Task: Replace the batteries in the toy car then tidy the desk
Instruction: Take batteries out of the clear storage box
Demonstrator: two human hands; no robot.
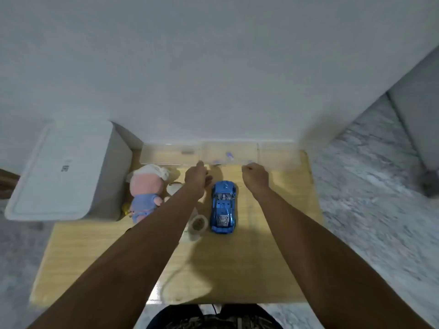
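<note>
toy car (223, 207): 1 | plush toy (146, 191): 1 | white box (64, 172): 1 | clear organizer (215, 154): 1 | hands: 2

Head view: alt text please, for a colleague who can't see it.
Both hands, left hand and right hand, reach over a blue toy car toward a clear organiser box at the wooden desk's back edge. A plush pig lies left.

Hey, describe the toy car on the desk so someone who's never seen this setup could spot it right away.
Start at the wooden desk against the white wall. Near its middle, between the person's outstretched forearms, the car lies lengthwise, just right of a small clear cup. It is the only shiny blue thing there; the plush toy further left is soft, pink and pale blue.
</note>
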